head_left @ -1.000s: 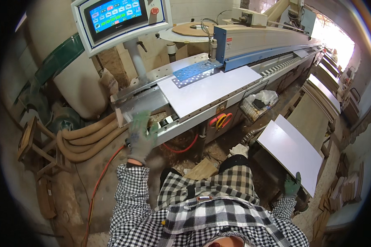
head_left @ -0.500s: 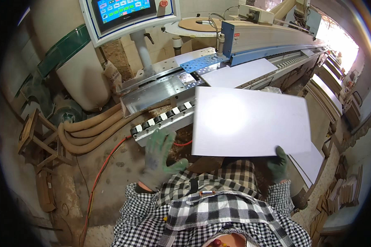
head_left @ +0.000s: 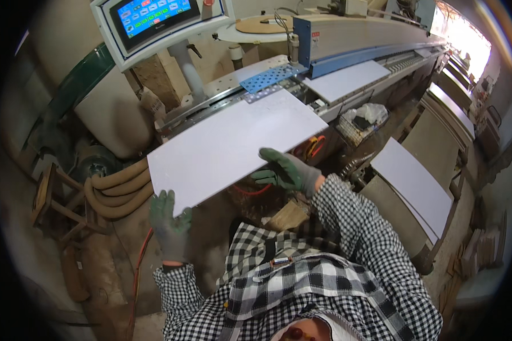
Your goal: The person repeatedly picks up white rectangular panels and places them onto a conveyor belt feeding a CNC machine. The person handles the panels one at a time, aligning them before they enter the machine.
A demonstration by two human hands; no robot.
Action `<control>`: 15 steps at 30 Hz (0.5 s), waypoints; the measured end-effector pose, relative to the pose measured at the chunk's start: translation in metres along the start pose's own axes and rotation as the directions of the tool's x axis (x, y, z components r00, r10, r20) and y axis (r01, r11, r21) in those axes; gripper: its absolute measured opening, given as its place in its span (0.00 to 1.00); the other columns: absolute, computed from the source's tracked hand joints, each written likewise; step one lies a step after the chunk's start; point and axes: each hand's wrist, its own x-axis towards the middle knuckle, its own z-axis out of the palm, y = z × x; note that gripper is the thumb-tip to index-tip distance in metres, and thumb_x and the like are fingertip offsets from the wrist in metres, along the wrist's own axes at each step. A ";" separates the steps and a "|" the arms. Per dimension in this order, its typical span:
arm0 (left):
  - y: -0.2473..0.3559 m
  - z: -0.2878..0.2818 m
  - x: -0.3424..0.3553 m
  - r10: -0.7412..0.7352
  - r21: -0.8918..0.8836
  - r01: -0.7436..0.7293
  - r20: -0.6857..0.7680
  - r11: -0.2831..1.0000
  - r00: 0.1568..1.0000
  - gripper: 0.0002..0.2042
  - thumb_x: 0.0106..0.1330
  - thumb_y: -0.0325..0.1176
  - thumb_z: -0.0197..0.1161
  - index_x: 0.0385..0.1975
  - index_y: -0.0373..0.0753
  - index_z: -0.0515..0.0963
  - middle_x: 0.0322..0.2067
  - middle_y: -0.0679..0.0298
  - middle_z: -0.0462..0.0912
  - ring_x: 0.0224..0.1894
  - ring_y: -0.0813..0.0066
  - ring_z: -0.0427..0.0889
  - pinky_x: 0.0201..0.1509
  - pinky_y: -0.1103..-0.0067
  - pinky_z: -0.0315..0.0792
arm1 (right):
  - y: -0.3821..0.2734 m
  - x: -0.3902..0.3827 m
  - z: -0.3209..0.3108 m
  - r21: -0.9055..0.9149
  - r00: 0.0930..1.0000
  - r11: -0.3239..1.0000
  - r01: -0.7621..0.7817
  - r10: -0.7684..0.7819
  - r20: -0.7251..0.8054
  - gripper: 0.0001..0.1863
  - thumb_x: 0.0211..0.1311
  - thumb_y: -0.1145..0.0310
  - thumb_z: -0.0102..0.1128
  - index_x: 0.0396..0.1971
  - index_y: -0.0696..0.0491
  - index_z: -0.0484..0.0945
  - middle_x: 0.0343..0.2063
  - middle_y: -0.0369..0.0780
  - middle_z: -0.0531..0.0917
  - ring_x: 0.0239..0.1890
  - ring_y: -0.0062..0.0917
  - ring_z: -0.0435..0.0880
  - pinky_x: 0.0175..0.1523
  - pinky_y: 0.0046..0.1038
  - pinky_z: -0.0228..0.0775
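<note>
Out over the edge-banding machine (head_left: 355, 44) beyond the grip, now swung leftward with the white panel (head_left: 233, 142), seemingly steadier for two-handed contact. Pinched in the right hand (head_left: 292, 172); touched at one corner by the left hand (head_left: 170, 220), cannot tell if clasped.

Held white panel (head_left: 236, 136) bars forward reach; dim space below seems passable.

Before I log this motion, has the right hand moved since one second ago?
Yes: the right hand has moved leftward and closer to the blue perforated plate.
</note>
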 end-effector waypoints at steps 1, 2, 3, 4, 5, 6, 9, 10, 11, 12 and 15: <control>0.003 -0.001 0.008 -0.037 -0.065 0.037 0.000 0.997 0.999 0.27 0.67 0.43 0.66 0.64 0.41 0.74 0.63 0.49 0.74 0.67 0.45 0.68 0.71 0.57 0.63 | -0.011 0.005 0.000 -0.183 0.994 0.978 -0.101 0.092 -0.055 0.19 0.74 0.58 0.58 0.53 0.58 0.77 0.44 0.42 0.86 0.40 0.30 0.88 0.46 0.29 0.83; -0.002 0.002 0.011 -0.051 -0.052 0.050 -0.004 0.997 0.999 0.27 0.67 0.43 0.67 0.64 0.41 0.74 0.63 0.49 0.74 0.67 0.46 0.69 0.71 0.57 0.62 | -0.016 0.009 0.001 -0.352 0.976 0.912 -0.212 0.182 -0.117 0.19 0.73 0.56 0.59 0.50 0.58 0.80 0.40 0.41 0.87 0.36 0.29 0.88 0.42 0.27 0.83; -0.012 0.009 0.017 -0.055 -0.050 0.054 -0.010 0.997 0.998 0.27 0.67 0.43 0.67 0.64 0.41 0.74 0.63 0.50 0.74 0.67 0.46 0.69 0.71 0.58 0.62 | -0.018 0.006 -0.004 -0.577 0.998 0.814 -0.067 0.044 -0.054 0.21 0.71 0.53 0.62 0.44 0.58 0.85 0.36 0.39 0.88 0.34 0.25 0.87 0.39 0.23 0.78; -0.022 0.017 0.023 -0.065 -0.046 0.064 -0.023 0.997 0.998 0.27 0.67 0.44 0.67 0.64 0.41 0.74 0.63 0.50 0.74 0.67 0.47 0.69 0.72 0.58 0.62 | -0.030 0.010 -0.005 -0.918 1.000 0.397 -0.001 -0.003 -0.002 0.25 0.67 0.49 0.64 0.43 0.59 0.86 0.35 0.40 0.88 0.33 0.22 0.85 0.39 0.26 0.77; -0.030 0.022 0.029 -0.072 -0.060 0.070 -0.032 0.996 0.997 0.27 0.67 0.44 0.67 0.64 0.41 0.74 0.64 0.52 0.74 0.67 0.51 0.69 0.73 0.60 0.61 | -0.038 0.009 -0.003 -0.972 0.999 0.228 -0.049 0.024 -0.045 0.26 0.65 0.48 0.64 0.43 0.59 0.86 0.35 0.42 0.88 0.33 0.27 0.86 0.40 0.29 0.77; -0.032 0.026 0.037 -0.081 -0.030 0.081 -0.004 0.996 0.997 0.28 0.67 0.45 0.67 0.64 0.41 0.74 0.64 0.53 0.75 0.67 0.51 0.69 0.73 0.60 0.61 | -0.049 -0.005 0.016 -0.993 0.994 0.052 -0.102 0.043 -0.100 0.27 0.63 0.47 0.65 0.42 0.59 0.86 0.35 0.45 0.88 0.34 0.31 0.86 0.41 0.33 0.77; -0.031 0.034 0.046 -0.096 0.074 0.094 0.026 0.993 0.995 0.28 0.66 0.46 0.69 0.63 0.41 0.75 0.63 0.56 0.76 0.67 0.54 0.70 0.73 0.62 0.61 | -0.059 -0.044 0.058 -0.860 0.985 -0.499 0.105 -0.066 0.158 0.20 0.61 0.53 0.64 0.37 0.57 0.85 0.36 0.48 0.87 0.41 0.44 0.86 0.49 0.41 0.77; -0.028 0.035 0.046 -0.095 0.070 0.093 0.013 0.993 0.995 0.26 0.66 0.44 0.68 0.63 0.40 0.76 0.63 0.55 0.76 0.67 0.54 0.70 0.72 0.63 0.62 | -0.061 -0.052 0.067 -0.738 0.984 -0.666 0.108 -0.033 0.174 0.18 0.63 0.53 0.64 0.36 0.55 0.85 0.34 0.45 0.87 0.43 0.41 0.86 0.51 0.39 0.76; -0.024 0.035 0.046 -0.089 0.061 0.090 -0.005 0.994 0.996 0.25 0.67 0.42 0.68 0.62 0.39 0.77 0.62 0.54 0.76 0.66 0.55 0.71 0.71 0.64 0.63 | -0.065 -0.063 0.080 -0.722 0.959 -0.658 0.215 0.002 0.283 0.19 0.63 0.52 0.63 0.36 0.55 0.85 0.32 0.46 0.86 0.40 0.41 0.87 0.47 0.39 0.77; -0.019 0.038 0.048 -0.075 0.045 0.076 -0.022 0.996 0.997 0.24 0.68 0.40 0.68 0.61 0.38 0.77 0.62 0.53 0.77 0.66 0.55 0.71 0.71 0.65 0.65 | -0.069 -0.076 0.093 -0.696 0.923 -0.649 0.308 0.025 0.384 0.20 0.62 0.52 0.62 0.36 0.55 0.85 0.30 0.46 0.86 0.38 0.40 0.87 0.44 0.39 0.78; -0.027 0.041 0.047 -0.097 -0.024 0.097 -0.020 0.995 0.995 0.24 0.66 0.36 0.70 0.60 0.36 0.77 0.61 0.55 0.77 0.65 0.56 0.71 0.70 0.65 0.66 | -0.066 -0.109 0.140 -0.467 0.732 -0.630 0.620 0.252 0.633 0.22 0.62 0.51 0.61 0.34 0.58 0.84 0.26 0.46 0.84 0.31 0.38 0.86 0.36 0.34 0.79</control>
